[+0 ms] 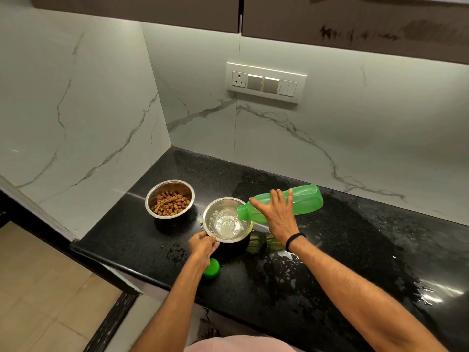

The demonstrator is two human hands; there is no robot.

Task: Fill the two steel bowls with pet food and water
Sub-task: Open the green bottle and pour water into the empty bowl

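Two steel bowls stand on the black countertop (330,262). The far bowl (189,191) holds brown pet food (170,202). The near bowl (210,214) has water splashing in it. My right hand (278,213) grips a green plastic bottle (304,200), tipped almost flat with its mouth over the near bowl, and a thin stream of water runs out. My left hand (201,246) pinches the near bowl's front rim. The bottle's green cap (212,268) lies on the counter just behind my left wrist.
Marble wall panels close the counter's left and back sides, with a switch and socket plate (265,82) on the back wall. Dark cabinets hang overhead. The counter's front edge runs diagonally, with tiled floor (38,288) below at the left. Wet patches glisten on the counter at the right.
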